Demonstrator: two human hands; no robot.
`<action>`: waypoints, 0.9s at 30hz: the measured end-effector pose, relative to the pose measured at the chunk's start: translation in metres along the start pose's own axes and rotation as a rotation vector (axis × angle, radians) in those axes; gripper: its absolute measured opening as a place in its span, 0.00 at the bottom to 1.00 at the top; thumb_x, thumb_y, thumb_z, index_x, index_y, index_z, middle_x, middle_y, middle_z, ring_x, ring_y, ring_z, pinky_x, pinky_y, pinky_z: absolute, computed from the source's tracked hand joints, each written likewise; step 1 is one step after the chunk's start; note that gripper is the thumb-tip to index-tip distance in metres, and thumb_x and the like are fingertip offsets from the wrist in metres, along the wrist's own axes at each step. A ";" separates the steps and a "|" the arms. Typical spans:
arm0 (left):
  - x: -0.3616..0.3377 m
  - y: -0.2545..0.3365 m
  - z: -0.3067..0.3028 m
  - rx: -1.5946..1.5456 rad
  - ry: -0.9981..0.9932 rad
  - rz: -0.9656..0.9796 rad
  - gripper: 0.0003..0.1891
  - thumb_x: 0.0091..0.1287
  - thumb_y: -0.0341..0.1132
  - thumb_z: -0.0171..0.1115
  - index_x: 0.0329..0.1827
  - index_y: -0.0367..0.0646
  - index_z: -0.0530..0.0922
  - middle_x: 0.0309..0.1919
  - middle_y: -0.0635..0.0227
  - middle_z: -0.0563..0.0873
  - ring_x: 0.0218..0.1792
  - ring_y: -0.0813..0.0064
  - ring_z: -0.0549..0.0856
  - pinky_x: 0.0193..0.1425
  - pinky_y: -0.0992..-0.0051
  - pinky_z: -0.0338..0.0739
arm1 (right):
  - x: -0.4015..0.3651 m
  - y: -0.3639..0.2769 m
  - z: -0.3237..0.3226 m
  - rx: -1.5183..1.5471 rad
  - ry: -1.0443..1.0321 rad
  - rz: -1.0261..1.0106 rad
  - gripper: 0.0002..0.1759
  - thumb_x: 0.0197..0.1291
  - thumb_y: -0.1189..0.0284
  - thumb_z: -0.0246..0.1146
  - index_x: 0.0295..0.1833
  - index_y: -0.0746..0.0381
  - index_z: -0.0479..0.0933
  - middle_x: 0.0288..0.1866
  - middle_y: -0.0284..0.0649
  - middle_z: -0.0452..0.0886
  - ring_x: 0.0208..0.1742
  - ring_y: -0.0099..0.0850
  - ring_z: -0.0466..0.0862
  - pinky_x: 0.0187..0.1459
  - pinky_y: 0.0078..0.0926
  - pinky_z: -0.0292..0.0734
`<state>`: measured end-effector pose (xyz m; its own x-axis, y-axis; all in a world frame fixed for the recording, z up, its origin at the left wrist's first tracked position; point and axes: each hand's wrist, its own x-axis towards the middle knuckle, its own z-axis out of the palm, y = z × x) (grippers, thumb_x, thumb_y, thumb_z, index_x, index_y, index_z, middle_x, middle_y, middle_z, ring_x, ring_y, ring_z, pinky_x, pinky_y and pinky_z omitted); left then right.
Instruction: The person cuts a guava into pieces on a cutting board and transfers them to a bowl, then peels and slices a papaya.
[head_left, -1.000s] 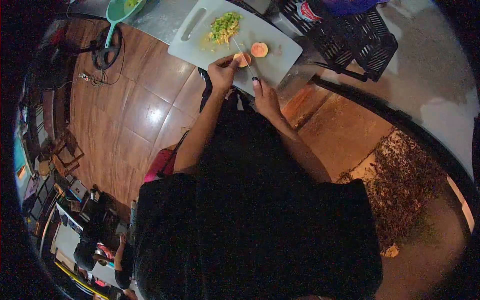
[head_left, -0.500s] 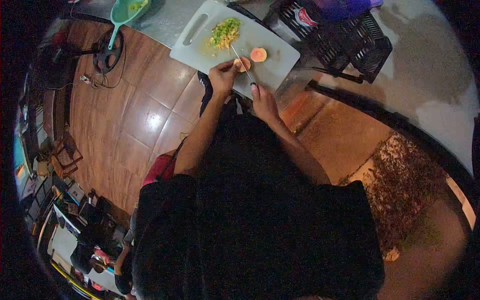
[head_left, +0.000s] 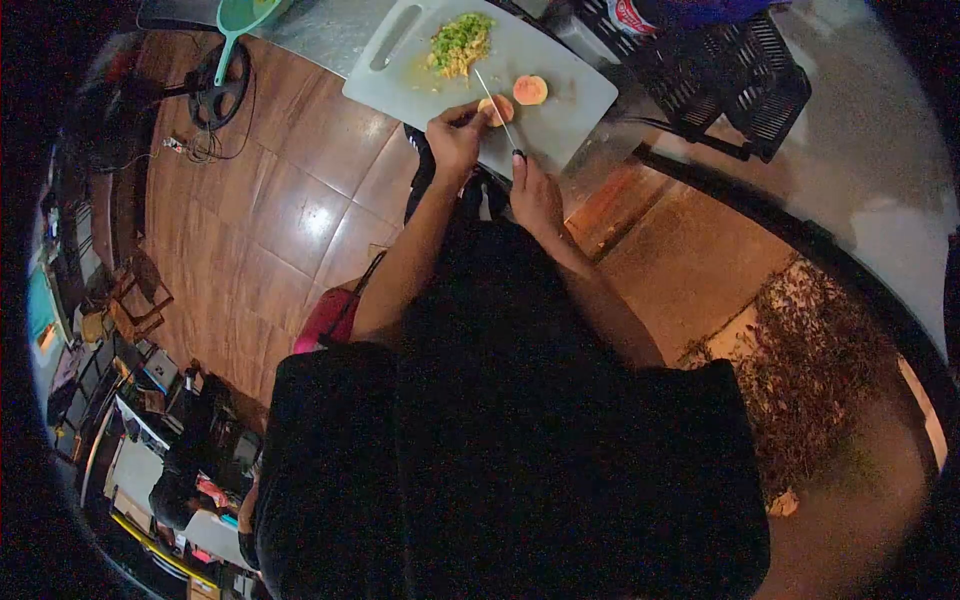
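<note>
My left hand pinches the edge of a round tomato half, pinkish orange inside with a paler rim, on the white cutting board. My right hand is closed round the dark handle of a knife. Its thin blade crosses over this half, the tip reaching toward a pile of finely chopped green and yellow vegetable. The other tomato half lies just right of the blade, cut face up.
A green strainer with a handle rests at the counter's left. Black plastic crates stand to the right of the board. Behind me at lower left, another person is near a cluttered table. A fan-like wheel and cables lie beyond the counter.
The view has shifted slightly, so the board and hands appear a little higher and farther right. Both hands keep their hold, with the blade still across the tomato half.
</note>
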<state>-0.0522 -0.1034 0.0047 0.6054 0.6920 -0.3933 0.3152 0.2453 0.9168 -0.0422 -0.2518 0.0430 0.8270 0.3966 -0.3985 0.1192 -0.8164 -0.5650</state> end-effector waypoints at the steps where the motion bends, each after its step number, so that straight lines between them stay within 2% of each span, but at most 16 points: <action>1: 0.002 0.001 0.000 0.000 0.000 0.004 0.13 0.59 0.32 0.71 0.42 0.31 0.85 0.30 0.62 0.88 0.31 0.80 0.84 0.38 0.79 0.78 | 0.002 0.002 0.002 0.003 0.012 -0.029 0.22 0.72 0.59 0.46 0.41 0.67 0.75 0.35 0.62 0.79 0.39 0.63 0.77 0.41 0.55 0.71; 6: -0.009 0.019 -0.002 -0.015 -0.019 0.096 0.13 0.60 0.32 0.71 0.41 0.30 0.85 0.32 0.61 0.88 0.32 0.79 0.84 0.38 0.78 0.78 | 0.005 0.000 -0.002 -0.006 0.001 -0.044 0.22 0.72 0.59 0.46 0.41 0.67 0.76 0.35 0.62 0.79 0.40 0.63 0.78 0.42 0.55 0.72; 8: 0.000 -0.012 -0.003 -0.033 -0.011 0.087 0.13 0.61 0.32 0.70 0.41 0.29 0.85 0.32 0.61 0.87 0.32 0.79 0.83 0.38 0.78 0.77 | 0.007 0.005 0.004 -0.029 0.044 -0.061 0.22 0.72 0.59 0.46 0.43 0.67 0.76 0.38 0.62 0.79 0.42 0.62 0.78 0.44 0.55 0.72; 12: -0.003 -0.005 -0.001 0.003 0.026 0.101 0.13 0.61 0.32 0.70 0.41 0.28 0.84 0.31 0.62 0.87 0.32 0.78 0.83 0.37 0.78 0.77 | 0.008 -0.001 -0.002 -0.038 0.027 -0.025 0.23 0.72 0.58 0.46 0.43 0.67 0.76 0.39 0.62 0.80 0.44 0.62 0.78 0.45 0.56 0.72; 14: -0.005 -0.001 -0.002 0.022 0.022 0.098 0.13 0.61 0.32 0.70 0.41 0.29 0.84 0.31 0.62 0.86 0.31 0.78 0.83 0.37 0.78 0.76 | 0.010 -0.011 -0.011 -0.019 -0.122 0.068 0.22 0.71 0.58 0.48 0.47 0.69 0.75 0.43 0.61 0.79 0.46 0.61 0.78 0.47 0.57 0.72; 15: -0.005 -0.002 -0.003 0.053 0.031 0.090 0.13 0.61 0.32 0.70 0.41 0.29 0.84 0.32 0.62 0.87 0.31 0.78 0.83 0.38 0.78 0.76 | 0.009 -0.010 -0.009 -0.023 -0.126 0.067 0.22 0.71 0.58 0.48 0.47 0.69 0.75 0.43 0.61 0.79 0.46 0.61 0.78 0.47 0.57 0.72; 17: -0.002 -0.002 -0.001 0.079 0.037 0.088 0.12 0.61 0.32 0.70 0.41 0.30 0.85 0.32 0.62 0.87 0.31 0.78 0.83 0.38 0.77 0.76 | 0.011 -0.007 -0.005 -0.015 -0.003 -0.010 0.22 0.71 0.58 0.49 0.46 0.68 0.76 0.39 0.61 0.80 0.44 0.62 0.79 0.47 0.57 0.72; 21: 0.000 -0.013 -0.001 0.048 0.043 0.118 0.12 0.61 0.31 0.70 0.41 0.30 0.85 0.32 0.62 0.87 0.31 0.78 0.83 0.38 0.78 0.77 | 0.016 -0.003 -0.004 -0.027 -0.035 -0.005 0.24 0.71 0.56 0.49 0.45 0.68 0.77 0.38 0.61 0.80 0.43 0.61 0.79 0.47 0.58 0.73; 23: 0.001 -0.016 -0.003 0.073 0.035 0.142 0.12 0.61 0.31 0.69 0.42 0.30 0.85 0.32 0.62 0.87 0.32 0.78 0.83 0.38 0.77 0.77 | 0.023 -0.002 -0.006 -0.079 -0.181 0.120 0.25 0.71 0.55 0.48 0.46 0.69 0.76 0.38 0.62 0.80 0.43 0.62 0.79 0.47 0.57 0.73; 25: 0.000 -0.010 -0.003 -0.043 -0.018 0.041 0.12 0.61 0.32 0.70 0.42 0.30 0.85 0.33 0.61 0.87 0.33 0.78 0.83 0.39 0.77 0.77 | 0.020 0.000 -0.004 -0.092 -0.132 0.078 0.26 0.71 0.55 0.47 0.46 0.69 0.76 0.38 0.62 0.80 0.43 0.62 0.79 0.47 0.57 0.73; 27: -0.003 -0.003 -0.002 -0.065 -0.005 0.045 0.13 0.61 0.32 0.70 0.42 0.31 0.85 0.34 0.61 0.87 0.33 0.78 0.83 0.39 0.77 0.77 | 0.014 -0.004 -0.006 -0.106 -0.098 0.026 0.26 0.71 0.55 0.47 0.46 0.69 0.76 0.38 0.62 0.80 0.43 0.61 0.79 0.47 0.56 0.73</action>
<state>-0.0566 -0.1047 0.0028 0.6217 0.6996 -0.3522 0.2399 0.2579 0.9359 -0.0276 -0.2455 0.0433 0.7736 0.4095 -0.4835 0.1603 -0.8648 -0.4759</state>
